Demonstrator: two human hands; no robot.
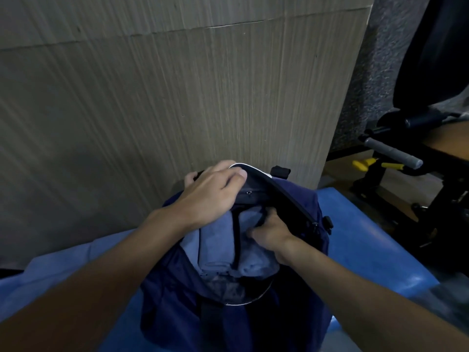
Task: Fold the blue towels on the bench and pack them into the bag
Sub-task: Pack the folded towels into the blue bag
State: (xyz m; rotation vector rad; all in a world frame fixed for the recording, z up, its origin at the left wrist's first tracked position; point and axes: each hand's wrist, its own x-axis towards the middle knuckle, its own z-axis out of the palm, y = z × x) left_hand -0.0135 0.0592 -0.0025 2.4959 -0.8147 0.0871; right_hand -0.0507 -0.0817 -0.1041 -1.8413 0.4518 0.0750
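As hands [213, 194] grip bag [175, 306], towels [218, 242] between them

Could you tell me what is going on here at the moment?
A person is packing folded blue towels into a dark blue bag that stands on the blue bench. The left hand grips the bag's upper rim and holds the opening wide. The right hand is down inside the opening among the towels, fingers curled; whether it grips one or just pushes is unclear. Several towels are already inside.
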